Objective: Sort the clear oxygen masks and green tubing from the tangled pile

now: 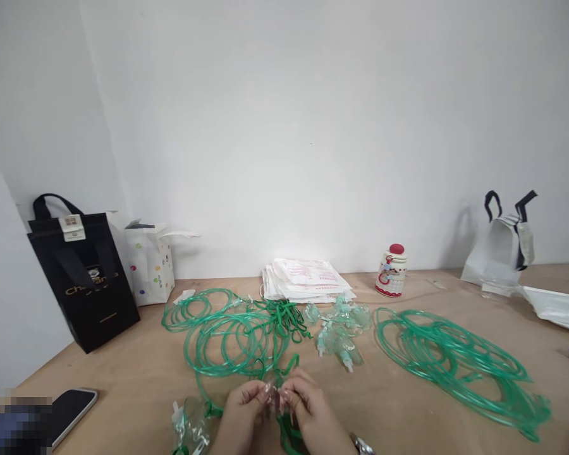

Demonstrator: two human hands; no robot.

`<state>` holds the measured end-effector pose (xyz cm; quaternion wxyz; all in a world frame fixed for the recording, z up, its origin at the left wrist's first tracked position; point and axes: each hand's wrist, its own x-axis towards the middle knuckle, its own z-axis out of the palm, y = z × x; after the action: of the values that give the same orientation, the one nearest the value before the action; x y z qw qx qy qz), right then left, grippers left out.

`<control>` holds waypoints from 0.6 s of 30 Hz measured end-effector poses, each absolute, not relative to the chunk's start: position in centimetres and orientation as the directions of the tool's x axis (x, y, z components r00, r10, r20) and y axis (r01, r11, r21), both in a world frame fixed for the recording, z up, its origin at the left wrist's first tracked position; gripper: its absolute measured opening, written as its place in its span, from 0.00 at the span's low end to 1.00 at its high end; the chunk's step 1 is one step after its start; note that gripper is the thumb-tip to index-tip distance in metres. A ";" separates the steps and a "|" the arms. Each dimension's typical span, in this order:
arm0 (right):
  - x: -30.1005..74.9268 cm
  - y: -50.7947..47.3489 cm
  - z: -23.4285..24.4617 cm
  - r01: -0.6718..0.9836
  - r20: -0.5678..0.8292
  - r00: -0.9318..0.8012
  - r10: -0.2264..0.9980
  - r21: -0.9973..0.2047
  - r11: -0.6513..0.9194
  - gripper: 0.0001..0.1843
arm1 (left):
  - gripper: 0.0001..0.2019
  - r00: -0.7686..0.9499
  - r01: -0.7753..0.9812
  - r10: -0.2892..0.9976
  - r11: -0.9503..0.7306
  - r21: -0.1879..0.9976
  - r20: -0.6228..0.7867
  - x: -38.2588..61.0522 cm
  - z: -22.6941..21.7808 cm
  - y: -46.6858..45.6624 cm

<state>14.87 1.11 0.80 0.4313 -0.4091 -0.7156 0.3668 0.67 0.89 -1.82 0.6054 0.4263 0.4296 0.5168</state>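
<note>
My left hand (243, 407) and my right hand (307, 404) meet at the front edge of the wooden table (137, 373), fingers pinched together on a small clear piece joined to green tubing (284, 370). A clear mask (192, 426) lies just left of my left hand. Coils of green tubing (227, 338) spread out beyond my hands, and a second pile of coils (455, 360) lies to the right. Several clear mask parts (339, 332) sit in the middle.
A black paper bag (83, 278) and a dotted white bag (152, 262) stand at the back left. A phone (71, 411) lies front left. Stacked white packets (306, 278), a small red-capped bottle (391, 270) and a white bag (500, 246) line the wall.
</note>
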 end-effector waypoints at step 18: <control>15.2 0.5 1.5 0.571 0.292 -0.575 0.764 -0.526 0.631 0.15 | 0.13 -0.080 -0.565 0.961 0.174 0.806 -0.264 -1.3 0.2 1.1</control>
<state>15.21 0.50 1.46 0.2534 -0.3850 -0.8667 0.1907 -1.26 1.09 0.20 0.6371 0.2328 0.4256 0.5989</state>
